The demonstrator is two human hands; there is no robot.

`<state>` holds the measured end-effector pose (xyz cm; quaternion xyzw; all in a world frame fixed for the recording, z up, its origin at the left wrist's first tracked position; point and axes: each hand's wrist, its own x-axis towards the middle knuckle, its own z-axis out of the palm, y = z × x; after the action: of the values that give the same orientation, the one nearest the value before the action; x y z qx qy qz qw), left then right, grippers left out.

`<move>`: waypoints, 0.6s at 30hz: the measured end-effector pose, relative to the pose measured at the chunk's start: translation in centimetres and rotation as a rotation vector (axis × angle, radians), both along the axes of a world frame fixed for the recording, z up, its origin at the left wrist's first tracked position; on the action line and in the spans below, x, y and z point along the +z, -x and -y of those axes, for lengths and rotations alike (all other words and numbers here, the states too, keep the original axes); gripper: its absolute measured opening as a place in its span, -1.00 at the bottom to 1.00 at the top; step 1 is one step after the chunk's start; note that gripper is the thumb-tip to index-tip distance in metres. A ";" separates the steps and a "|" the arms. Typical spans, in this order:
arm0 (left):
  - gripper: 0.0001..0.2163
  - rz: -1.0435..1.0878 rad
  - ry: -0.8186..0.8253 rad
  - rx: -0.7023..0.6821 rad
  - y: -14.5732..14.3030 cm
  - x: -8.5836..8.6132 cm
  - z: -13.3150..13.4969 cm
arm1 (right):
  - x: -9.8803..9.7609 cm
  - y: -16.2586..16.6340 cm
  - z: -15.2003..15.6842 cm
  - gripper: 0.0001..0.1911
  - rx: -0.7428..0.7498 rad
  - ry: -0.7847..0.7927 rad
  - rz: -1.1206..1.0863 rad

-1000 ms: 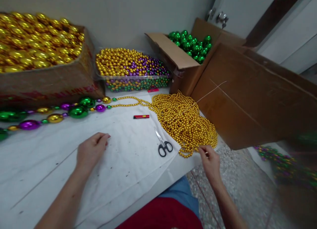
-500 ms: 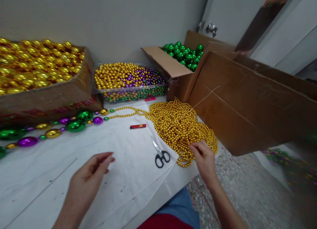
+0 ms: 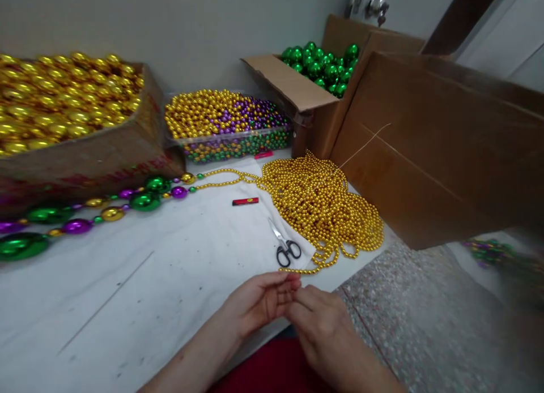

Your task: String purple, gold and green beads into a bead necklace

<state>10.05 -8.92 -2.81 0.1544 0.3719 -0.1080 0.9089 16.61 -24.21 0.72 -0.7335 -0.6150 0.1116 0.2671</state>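
My left hand (image 3: 260, 301) and my right hand (image 3: 319, 325) meet at the table's near edge, fingertips pinched together. Between them they hold the loose end of a gold bead strand (image 3: 312, 270). That strand trails back to a big heap of gold bead strings (image 3: 323, 203) on the white cloth (image 3: 204, 234). Black-handled scissors (image 3: 285, 247) lie just beyond my fingers. A red lighter (image 3: 245, 201) lies further back on the cloth.
A garland of large green, purple and gold beads (image 3: 106, 212) runs along the left. Behind stand a box of gold balls (image 3: 85, 155), a clear tub of small mixed beads (image 3: 227, 133) and a box of green balls (image 3: 293, 90). Cardboard (image 3: 425, 155) leans at the right.
Both hands have pulled back toward me and come together. My right hand left the heap's edge, drawing a strand end with it. My left hand rose off the cloth and moved right.
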 end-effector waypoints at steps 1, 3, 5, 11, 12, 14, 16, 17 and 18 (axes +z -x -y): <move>-0.88 -0.024 0.019 0.011 0.4 0.2 -0.5 | 0.1 -0.1 0.2 -0.82 -0.012 0.019 0.003; -0.86 -0.047 0.031 0.052 1.2 0.8 -1.1 | 0.1 -0.2 0.5 -0.81 0.004 0.047 0.009; -0.86 -0.053 0.032 0.103 1.7 1.2 -1.1 | -0.1 0.2 0.5 -0.81 0.076 0.051 -0.016; -0.93 -0.103 -0.015 -0.023 2.5 0.1 -0.8 | -0.9 2.6 -0.8 -0.77 0.383 0.094 -0.338; -0.92 -0.090 -0.101 -0.078 2.7 0.0 -1.0 | -0.8 2.7 -1.0 -0.77 0.420 0.093 -0.423; -0.84 -0.064 -0.369 -0.182 3.5 0.0 -1.6 | -0.6 2.4 -0.9 -0.74 0.458 0.087 -0.621; -0.76 -0.068 -0.666 -0.270 4.5 0.3 -2.5 | -0.8 1.4 0.3 -0.69 0.433 0.086 -0.860; -0.73 -0.083 -0.792 -0.312 5.1 0.5 -3.0 | -1.2 0.7 1.5 -0.69 0.369 0.092 -0.973; -0.70 -0.102 -0.895 -0.353 5.7 0.7 -3.4 | -1.9 -0.1 3.1 -0.69 0.299 0.109 -1.083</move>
<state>4.39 -5.54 -2.15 0.5857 0.3940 -0.0973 0.7016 16.68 -27.28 -1.16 -0.4892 -0.4806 0.5404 0.4876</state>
